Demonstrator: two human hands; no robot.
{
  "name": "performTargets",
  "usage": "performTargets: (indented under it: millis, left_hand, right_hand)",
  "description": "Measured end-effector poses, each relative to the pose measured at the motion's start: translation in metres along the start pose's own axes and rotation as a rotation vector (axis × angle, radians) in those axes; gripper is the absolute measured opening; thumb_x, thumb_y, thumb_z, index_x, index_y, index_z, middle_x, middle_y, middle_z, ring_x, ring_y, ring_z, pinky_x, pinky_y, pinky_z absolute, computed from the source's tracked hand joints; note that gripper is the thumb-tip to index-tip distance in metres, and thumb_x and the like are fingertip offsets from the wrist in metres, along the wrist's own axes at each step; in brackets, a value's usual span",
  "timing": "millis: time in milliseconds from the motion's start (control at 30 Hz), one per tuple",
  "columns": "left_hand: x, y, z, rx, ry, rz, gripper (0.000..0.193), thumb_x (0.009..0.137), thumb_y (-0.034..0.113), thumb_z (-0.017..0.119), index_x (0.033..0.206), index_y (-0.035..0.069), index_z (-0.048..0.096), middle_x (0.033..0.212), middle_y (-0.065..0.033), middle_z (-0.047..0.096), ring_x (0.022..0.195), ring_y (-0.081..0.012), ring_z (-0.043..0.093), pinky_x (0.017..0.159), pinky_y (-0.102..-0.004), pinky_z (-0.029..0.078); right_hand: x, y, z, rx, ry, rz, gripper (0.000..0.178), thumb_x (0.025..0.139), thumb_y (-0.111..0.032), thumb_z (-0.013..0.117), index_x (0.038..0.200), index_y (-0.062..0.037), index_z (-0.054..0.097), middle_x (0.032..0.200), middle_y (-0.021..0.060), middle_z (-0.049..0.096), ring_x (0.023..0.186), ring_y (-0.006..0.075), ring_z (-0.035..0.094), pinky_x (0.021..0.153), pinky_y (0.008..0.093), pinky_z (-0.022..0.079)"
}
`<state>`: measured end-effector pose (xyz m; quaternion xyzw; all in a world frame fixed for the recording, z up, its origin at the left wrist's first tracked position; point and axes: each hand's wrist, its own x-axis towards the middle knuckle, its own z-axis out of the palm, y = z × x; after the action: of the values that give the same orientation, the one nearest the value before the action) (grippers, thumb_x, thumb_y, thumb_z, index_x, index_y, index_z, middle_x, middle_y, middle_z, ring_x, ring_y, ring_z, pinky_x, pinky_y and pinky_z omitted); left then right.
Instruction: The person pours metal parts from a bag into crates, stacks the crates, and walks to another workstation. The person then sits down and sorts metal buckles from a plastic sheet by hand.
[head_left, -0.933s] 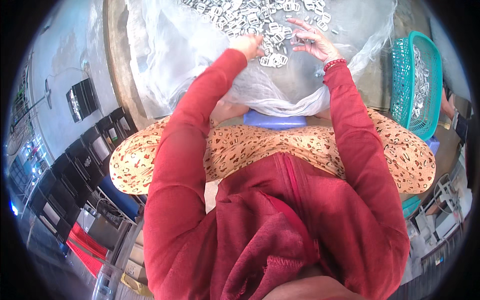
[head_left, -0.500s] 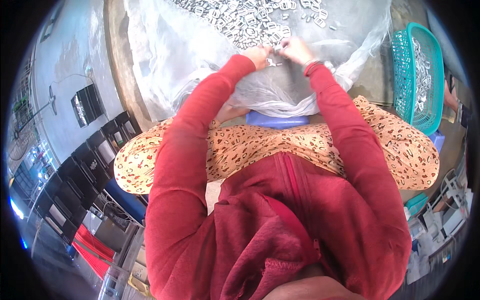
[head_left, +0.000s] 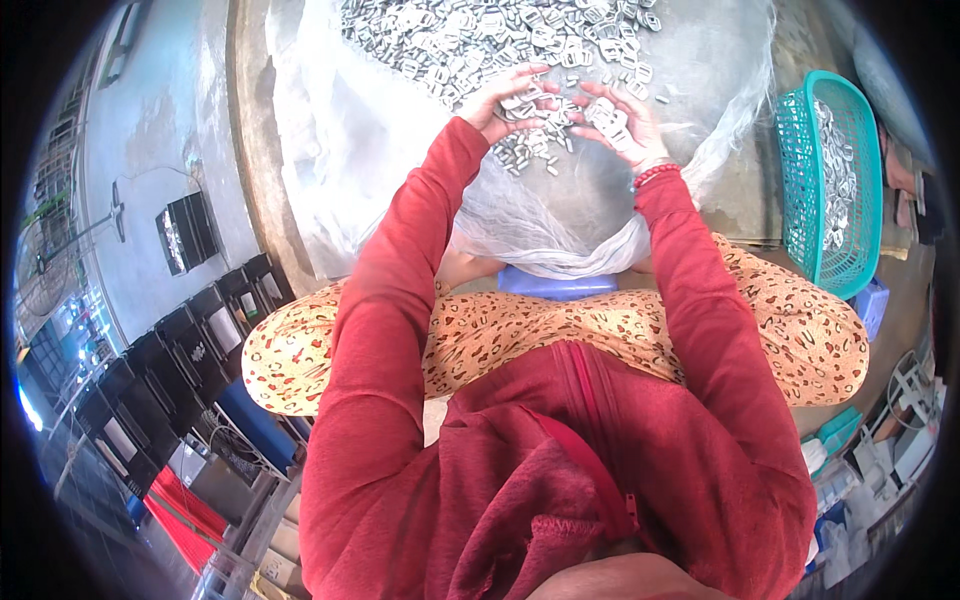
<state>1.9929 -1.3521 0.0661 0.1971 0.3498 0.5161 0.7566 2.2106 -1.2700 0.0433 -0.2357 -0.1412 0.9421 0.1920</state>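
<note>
A pile of small silver-grey metal pieces (head_left: 455,45), square buckle-like frames mixed with short pins, is spread on a translucent plastic sheet (head_left: 325,150). At the pile's near edge my left hand (head_left: 492,105) is cupped, fingers apart, around several of these pieces. Beside it, to the right, my right hand (head_left: 635,130) is turned palm up and carries several buckle-like pieces (head_left: 606,121) in its curled fingers. Between and just below the two hands lie loose short pins (head_left: 525,152). The hands do not touch each other.
A teal plastic basket (head_left: 868,180) with more metal pieces stands at the right. Under the sheet's gathered near edge shows something blue-purple (head_left: 555,285), close to my crossed legs. Black box-like objects (head_left: 190,340) line the left side. Part of another person (head_left: 900,175) shows behind the basket.
My hands were close together with fingers pinched; now they are apart and turned up, with metal pieces in them. More short pins lie below them. The whole view has shifted slightly.
</note>
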Motion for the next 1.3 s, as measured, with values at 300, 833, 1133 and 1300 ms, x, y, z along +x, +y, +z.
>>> performTargets:
  millis: [300,833,1133,1300]
  left_hand:
    - [0.023,0.014,0.085,0.781,0.123,0.298,0.047,0.085,0.046,0.038,0.095,0.006,0.06,0.079,-0.0072,0.059,0.072,-0.0146,0.055,0.057,-0.0248,0.044]
    - [0.066,-0.059,-0.035,1.586,0.308,-0.007,0.028,0.067,0.02,0.066,0.091,0.012,0.054,0.085,-0.0129,0.057,0.084,-0.0298,0.055,0.074,-0.0364,0.045]
    - [0.053,-0.018,-0.031,0.899,0.536,-0.143,0.014,0.075,0.006,0.041,0.084,0.006,0.052,0.073,-0.0105,0.056,0.066,-0.0144,0.056,0.047,-0.0259,0.046]
    - [0.074,-0.07,-0.031,1.721,0.557,0.06,0.018,0.077,0.015,0.046,0.088,0.003,0.055,0.079,-0.0165,0.057,0.082,-0.0242,0.056,0.067,-0.0332,0.046]
  right_hand:
    - [0.021,0.019,0.029,-0.001,0.357,-0.182,0.055,0.083,-0.044,0.042,0.116,-0.0012,0.038,0.113,0.0195,0.046,0.095,0.034,0.052,0.062,0.0404,0.05]
    - [-0.256,-0.269,-0.023,0.707,0.104,-1.187,0.022,0.065,-0.015,0.053,0.083,-0.0021,0.05,0.076,0.0096,0.047,0.072,0.0208,0.048,0.052,0.0264,0.046]
    - [-0.149,-0.218,-0.031,-0.489,1.041,-1.706,0.021,0.071,-0.009,0.046,0.084,0.0033,0.058,0.079,0.012,0.059,0.067,0.0229,0.056,0.064,0.0304,0.047]
    - [0.025,-0.066,-0.016,-1.367,0.412,-0.124,0.043,0.072,-0.017,0.055,0.112,-0.0017,0.047,0.09,0.0148,0.058,0.076,0.0228,0.057,0.066,0.0319,0.047]
